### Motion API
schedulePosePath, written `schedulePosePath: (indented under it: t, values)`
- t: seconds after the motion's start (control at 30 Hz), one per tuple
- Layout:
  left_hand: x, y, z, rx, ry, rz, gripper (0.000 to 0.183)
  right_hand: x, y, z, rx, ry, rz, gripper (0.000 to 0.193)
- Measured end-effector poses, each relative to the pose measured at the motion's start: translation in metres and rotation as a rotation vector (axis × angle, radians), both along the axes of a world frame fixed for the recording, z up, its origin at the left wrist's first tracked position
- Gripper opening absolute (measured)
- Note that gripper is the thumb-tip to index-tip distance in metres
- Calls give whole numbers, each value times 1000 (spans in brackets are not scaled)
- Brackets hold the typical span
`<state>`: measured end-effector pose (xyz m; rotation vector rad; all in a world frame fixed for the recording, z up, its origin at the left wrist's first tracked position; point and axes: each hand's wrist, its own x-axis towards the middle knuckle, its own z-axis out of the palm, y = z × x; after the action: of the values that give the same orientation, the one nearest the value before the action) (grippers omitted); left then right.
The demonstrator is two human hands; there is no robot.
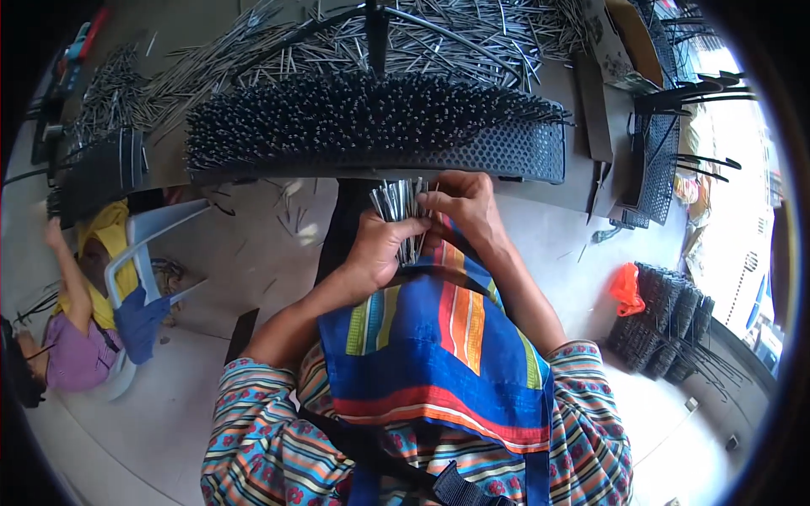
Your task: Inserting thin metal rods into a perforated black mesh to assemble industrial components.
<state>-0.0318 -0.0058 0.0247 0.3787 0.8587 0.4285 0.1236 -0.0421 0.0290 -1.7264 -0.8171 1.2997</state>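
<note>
So the left hand (pixel 380 249) was wrapped tight around a bundle of thin metal rods (pixel 403 211), holding them upright right in front of the person's chest, just below the edge of the desk (pixel 582 93). The right hand (pixel 464 211) was up against the same bundle, fingers pinched closed on the tops of a few rods, though from this angle it was hard to tell exactly how many it had hold of.

Straight ahead on the desk sat a long dark perforated rack (pixel 506 152), packed full of rods standing in its holes like a big brush. Behind it, loose rods (pixel 439 38) were scattered all over the top. A second, smaller perforated rack (pixel 658 169) stood off to the right with only a few rods poking out.

A striped blue, orange and red apron (pixel 439 354) covered the lap. On the floor to the right were stacked dark mesh pieces (pixel 666 320) with an orange bag (pixel 626 291) beside them. Another person (pixel 80 329) sat low on the left, next to a white plastic chair (pixel 152 244).
</note>
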Motion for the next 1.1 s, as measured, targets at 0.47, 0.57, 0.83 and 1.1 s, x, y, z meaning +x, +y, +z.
schedulePosePath:
  t: [0.47, 0.57, 0.83, 1.1]
  values:
    - [12, -15, -14, 54, 146, -129, 20, 34, -1, 0, 625, -294, -494, 7]
    - [21, -11, -9, 14, 78, -107, 24, 36, 9, -2, 674, -424, -386, 8]
    - [23, -9, -12, -16, 117, -100, 24, 28, 15, -4, 570, -595, -287, 9]
    - [18, -10, -20, -67, 120, -93, 23, 26, 20, -5, 511, -788, -199, 13]
